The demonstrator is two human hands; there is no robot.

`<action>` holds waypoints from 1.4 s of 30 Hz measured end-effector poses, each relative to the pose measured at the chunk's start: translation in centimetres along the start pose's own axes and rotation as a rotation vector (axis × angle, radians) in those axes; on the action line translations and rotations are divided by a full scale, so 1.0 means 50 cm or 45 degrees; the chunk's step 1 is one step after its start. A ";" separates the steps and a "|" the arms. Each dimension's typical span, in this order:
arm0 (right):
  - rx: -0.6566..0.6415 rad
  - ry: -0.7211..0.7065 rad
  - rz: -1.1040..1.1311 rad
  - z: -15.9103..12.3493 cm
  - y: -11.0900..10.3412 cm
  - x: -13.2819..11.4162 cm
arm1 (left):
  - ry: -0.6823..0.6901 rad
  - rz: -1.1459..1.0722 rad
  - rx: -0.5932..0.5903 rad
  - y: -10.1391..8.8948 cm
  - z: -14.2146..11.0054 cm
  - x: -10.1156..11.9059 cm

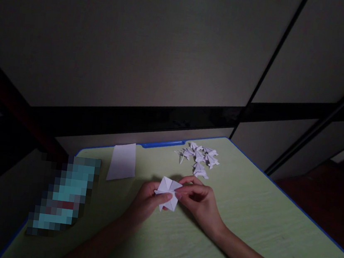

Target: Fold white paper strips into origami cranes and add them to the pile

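Observation:
A small piece of folded white paper [168, 185] with several crease lines and pointed corners is held up just above the table. My left hand [146, 197] grips it from the left, the thumb lying across its face and the other fingers behind. From the right, my right hand [201, 199] pinches the paper's right edge between thumb and fingertips. Beyond my hands lies a cluster of folded white paper figures [199, 169], several of them close together or overlapping.
A stack or sheet of white paper [123, 162] lies at the back left of the light green table [260, 223]. Nearer on the left is a blurred-out turquoise object [66, 195]. A blue tray edge [164, 144] runs along the back, with a panelled wall [156, 51] behind.

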State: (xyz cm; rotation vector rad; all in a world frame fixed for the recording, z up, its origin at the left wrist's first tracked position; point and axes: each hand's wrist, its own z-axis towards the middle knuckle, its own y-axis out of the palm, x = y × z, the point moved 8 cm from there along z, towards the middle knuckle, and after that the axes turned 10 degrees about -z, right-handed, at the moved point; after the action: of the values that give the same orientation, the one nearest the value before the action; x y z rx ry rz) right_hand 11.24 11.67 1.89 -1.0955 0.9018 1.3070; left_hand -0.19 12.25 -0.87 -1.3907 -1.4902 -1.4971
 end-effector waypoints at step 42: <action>-0.107 0.033 0.061 0.002 0.017 0.001 | 0.099 0.066 0.204 -0.019 -0.004 0.007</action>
State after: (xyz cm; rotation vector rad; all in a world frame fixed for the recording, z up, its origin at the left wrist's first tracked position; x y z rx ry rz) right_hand 10.38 11.74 1.77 -1.1644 0.9036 1.3839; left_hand -1.20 12.34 -0.82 -1.2531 -1.4804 -1.3532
